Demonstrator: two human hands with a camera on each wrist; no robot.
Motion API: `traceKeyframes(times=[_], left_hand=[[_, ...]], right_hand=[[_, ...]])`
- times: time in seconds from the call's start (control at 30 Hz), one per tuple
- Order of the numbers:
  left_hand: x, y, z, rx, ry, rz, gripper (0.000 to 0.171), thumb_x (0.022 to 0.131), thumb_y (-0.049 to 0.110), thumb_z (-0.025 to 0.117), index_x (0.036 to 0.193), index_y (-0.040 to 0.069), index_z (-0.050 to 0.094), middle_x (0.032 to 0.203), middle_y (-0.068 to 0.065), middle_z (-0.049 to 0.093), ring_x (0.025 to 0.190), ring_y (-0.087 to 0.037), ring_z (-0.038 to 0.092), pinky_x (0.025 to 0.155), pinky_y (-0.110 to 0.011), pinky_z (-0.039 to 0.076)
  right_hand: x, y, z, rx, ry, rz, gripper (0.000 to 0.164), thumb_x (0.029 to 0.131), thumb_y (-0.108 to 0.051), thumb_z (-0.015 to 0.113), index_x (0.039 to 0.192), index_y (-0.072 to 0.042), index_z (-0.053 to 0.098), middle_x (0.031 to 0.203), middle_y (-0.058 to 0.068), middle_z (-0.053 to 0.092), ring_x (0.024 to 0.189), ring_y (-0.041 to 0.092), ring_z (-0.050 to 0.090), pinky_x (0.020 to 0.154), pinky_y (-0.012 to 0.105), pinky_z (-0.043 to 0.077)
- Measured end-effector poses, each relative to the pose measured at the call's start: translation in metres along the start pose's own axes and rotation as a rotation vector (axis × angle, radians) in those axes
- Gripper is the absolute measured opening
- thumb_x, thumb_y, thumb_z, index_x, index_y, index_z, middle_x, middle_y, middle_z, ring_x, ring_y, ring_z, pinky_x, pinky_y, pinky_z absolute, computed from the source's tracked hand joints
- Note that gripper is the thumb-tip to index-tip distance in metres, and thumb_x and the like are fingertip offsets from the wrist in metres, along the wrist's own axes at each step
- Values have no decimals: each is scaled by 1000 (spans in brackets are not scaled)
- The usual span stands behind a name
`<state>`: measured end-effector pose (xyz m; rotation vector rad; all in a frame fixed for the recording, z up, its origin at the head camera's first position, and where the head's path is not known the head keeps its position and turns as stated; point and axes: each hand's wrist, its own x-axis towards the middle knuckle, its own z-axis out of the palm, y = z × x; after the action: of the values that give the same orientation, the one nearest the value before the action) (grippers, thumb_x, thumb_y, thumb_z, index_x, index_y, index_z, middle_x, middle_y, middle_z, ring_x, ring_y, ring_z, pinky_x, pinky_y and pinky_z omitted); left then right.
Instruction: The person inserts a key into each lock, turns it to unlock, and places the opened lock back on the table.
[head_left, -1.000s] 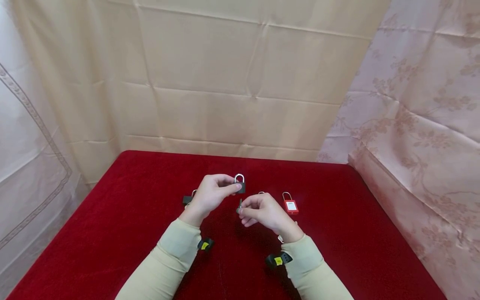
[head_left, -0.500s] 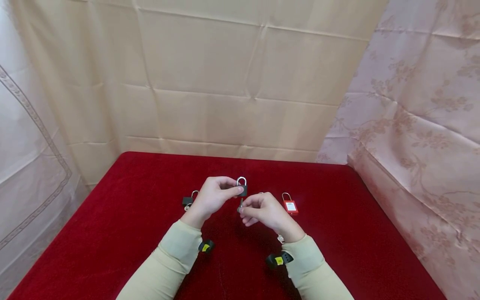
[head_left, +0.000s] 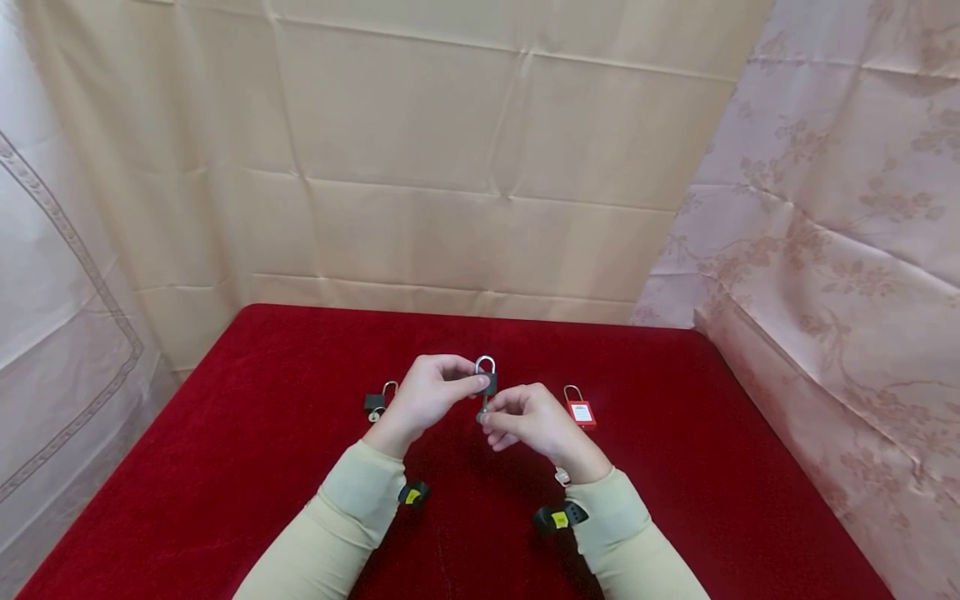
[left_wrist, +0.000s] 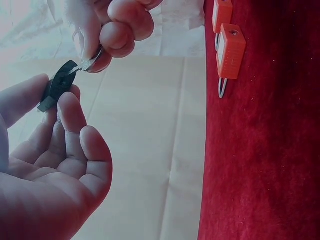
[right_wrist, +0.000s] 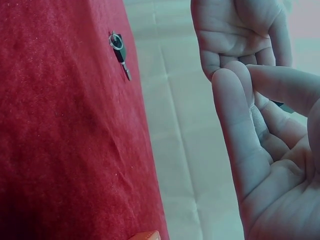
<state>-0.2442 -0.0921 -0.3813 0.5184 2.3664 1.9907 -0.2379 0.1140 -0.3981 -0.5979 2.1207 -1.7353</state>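
Note:
My left hand (head_left: pixel 431 393) pinches a small black padlock (head_left: pixel 490 385) between thumb and fingers, its silver shackle pointing up. Below it, my right hand (head_left: pixel 531 421) pinches a key (head_left: pixel 484 406) by its head. The key's blade points up at the padlock's underside. In the left wrist view the tip of the key (left_wrist: pixel 90 62) is right at the keyhole end of the padlock (left_wrist: pixel 59 86). The right wrist view has the key hidden behind my fingers. Both hands are raised above the red cloth.
A second black padlock (head_left: pixel 374 402) with keys on a ring lies left of my left hand. A red padlock (head_left: pixel 582 413) lies right of my right hand; another orange-red padlock (left_wrist: pixel 222 14) shows in the left wrist view. Something silvery (head_left: pixel 562 477) lies beside my right wrist.
My left hand has shifted slightly right and down with the padlock. The gap between padlock and key has closed, and the key's tip now meets the padlock's underside.

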Motion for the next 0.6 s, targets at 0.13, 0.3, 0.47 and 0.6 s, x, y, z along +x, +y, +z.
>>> traceKeyframes(times=[0.13,0.3,0.47,0.6], left_hand=[[1,-1,0,1,-8,-7,16,91,15,78,101,2,77,85,-6,73,82,-21,68,78,-35,53],[1,-1,0,-1,-7,-12,16,91,15,78,101,3,77,85,-6,73,82,-21,68,78,-35,53],[1,-1,1,-2,-8,-3,17,91,15,77,102,2,77,85,-6,73,82,-21,67,79,-35,53],[1,-1,2,-2,-14,-3,17,91,15,78,102,1,76,85,-6,73,82,-23,67,77,-35,53]], right_hand=[[0,0,0,5,-12,4,13,92,1,69,99,13,70,92,34,68,69,22,71,67,45,61],[0,0,-1,3,-6,15,14,93,0,69,100,13,70,92,33,68,70,21,71,67,44,61],[0,0,-2,-11,-3,14,15,94,-1,68,100,13,70,90,30,69,70,22,71,67,43,61],[0,1,-2,-6,-14,13,17,93,-1,70,101,14,69,92,32,69,70,22,71,67,43,61]])
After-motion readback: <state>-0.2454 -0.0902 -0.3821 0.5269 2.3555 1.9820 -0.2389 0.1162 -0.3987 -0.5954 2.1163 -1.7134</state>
